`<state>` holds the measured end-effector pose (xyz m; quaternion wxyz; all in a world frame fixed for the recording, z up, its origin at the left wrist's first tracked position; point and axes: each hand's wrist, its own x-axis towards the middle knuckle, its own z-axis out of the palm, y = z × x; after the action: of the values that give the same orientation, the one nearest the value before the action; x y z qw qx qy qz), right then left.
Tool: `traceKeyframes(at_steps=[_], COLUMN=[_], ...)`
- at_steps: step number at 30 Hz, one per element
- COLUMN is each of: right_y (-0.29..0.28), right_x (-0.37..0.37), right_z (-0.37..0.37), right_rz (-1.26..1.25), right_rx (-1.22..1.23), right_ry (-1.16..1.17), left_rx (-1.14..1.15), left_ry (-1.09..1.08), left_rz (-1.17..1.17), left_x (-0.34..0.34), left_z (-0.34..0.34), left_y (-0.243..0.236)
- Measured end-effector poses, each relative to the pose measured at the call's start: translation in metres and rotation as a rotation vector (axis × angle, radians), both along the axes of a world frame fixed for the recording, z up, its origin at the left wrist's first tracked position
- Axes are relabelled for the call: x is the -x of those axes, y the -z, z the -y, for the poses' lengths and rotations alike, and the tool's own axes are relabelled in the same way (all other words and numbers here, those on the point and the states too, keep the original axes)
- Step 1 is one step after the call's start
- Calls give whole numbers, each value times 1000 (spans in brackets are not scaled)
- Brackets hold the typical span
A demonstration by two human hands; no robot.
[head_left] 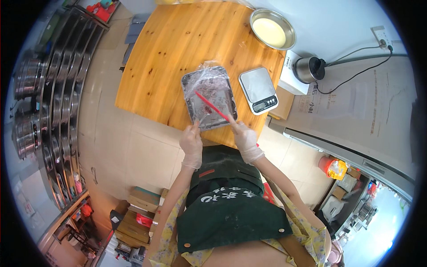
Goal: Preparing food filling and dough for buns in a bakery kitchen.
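Note:
A dark rectangular tray (234, 106) lies near the front edge of the wooden table, with reddish-brown smears inside. Crumpled clear plastic film (207, 73) lines it and hangs over its far rim. In a thin clear glove, my left hand (191, 143) is closed at the tray's near left corner, pinching a bit of the film. My right hand (244, 139), gloved too, grips one end of a long, thin red tool (211, 106). That tool slants over the tray toward the far left; its exact kind cannot be made out.
Right of the tray sits a digital kitchen scale (259, 86). A metal bowl (290, 34) of pale yellow contents stands at the table's far right. Beyond the right edge, a steel container (309, 70) rests on a white box. Metal shelving (62, 102) lines the left side.

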<state>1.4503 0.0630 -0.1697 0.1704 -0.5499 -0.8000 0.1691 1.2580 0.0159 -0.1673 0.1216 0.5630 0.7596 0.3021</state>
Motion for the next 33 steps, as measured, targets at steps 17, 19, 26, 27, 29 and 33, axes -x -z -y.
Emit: traceKeyframes(at_steps=[17,19,26,27,29,33], right_y=[-26,-18,-36,-37,-31,-4], right_x=[-7,-15,-9,-3,-2,-16], right_z=[-9,-23,-29,-26,-26,-25], right_rz=[213,254,267,194,122,228], right_rx=[-165,-177,-53,-76,-100,-30], right_ry=[-256,-243,-232,-271,-302,-118], left_rx=[51,66,22,13,6,-32], left_ry=[111,151,261,286,283,201], left_rz=[-114,-121,-370,-383,-403,-293], left_x=[6,7,26,27,25,22], left_z=[-5,-6,-1,-1,-3,0], left_y=[-2,-11,-10,-10,-13,-11])
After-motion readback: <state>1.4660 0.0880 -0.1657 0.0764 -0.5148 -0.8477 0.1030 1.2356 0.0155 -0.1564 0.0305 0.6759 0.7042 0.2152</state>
